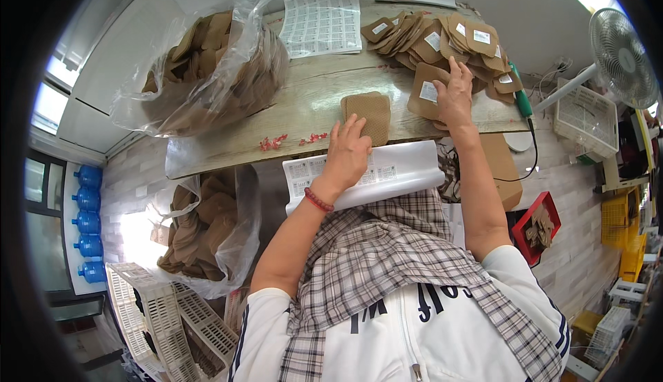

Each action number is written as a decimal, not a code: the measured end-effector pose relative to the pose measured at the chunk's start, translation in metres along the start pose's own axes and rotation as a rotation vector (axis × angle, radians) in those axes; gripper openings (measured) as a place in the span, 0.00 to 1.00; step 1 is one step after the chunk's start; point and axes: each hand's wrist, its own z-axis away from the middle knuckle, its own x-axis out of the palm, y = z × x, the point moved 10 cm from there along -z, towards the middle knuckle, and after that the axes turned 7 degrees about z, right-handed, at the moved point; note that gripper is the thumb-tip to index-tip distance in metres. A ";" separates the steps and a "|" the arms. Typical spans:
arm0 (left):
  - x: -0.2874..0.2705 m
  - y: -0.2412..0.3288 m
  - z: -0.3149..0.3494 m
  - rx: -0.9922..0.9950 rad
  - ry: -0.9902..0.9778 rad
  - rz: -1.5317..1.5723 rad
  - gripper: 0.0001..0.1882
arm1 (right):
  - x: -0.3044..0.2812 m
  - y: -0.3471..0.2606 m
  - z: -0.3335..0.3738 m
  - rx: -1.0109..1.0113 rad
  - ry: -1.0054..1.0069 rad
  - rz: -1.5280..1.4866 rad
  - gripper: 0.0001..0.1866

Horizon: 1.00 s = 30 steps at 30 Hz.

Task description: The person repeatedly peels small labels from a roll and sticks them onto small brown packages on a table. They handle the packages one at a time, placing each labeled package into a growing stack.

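Note:
My left hand (347,155) lies with fingers extended on the near left part of a small stack of tan, rounded-square mesh pads (369,114) at the table's front edge. My right hand (456,98) is over the right side of the table, fingers raised and apart. Its thumb side is beside a tan pad with a white label (426,92); whether it touches is hard to see. Behind it spreads a heap of labelled tan pads (442,40). A white sheet of printed labels (387,167) lies across my lap, under my left wrist.
A clear plastic bag (238,78) full of tan pads stands on the table (311,95) at left, beside more label sheets (321,20). A green-handled tool (521,95) with a cord lies at the right edge. A fan (621,54), red tray (523,233) and crates (148,306) surround me.

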 end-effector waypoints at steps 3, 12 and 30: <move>-0.011 0.008 -0.005 -0.072 -0.027 0.129 0.05 | -0.033 -0.036 0.024 -0.223 -0.006 0.056 0.26; -0.012 -0.006 0.026 -0.249 0.023 0.318 0.05 | 0.017 -0.080 0.143 -0.313 -0.431 -0.393 0.07; 0.009 -0.058 0.051 -0.503 -0.087 0.514 0.08 | 0.001 -0.105 0.163 -0.634 -0.167 -0.380 0.10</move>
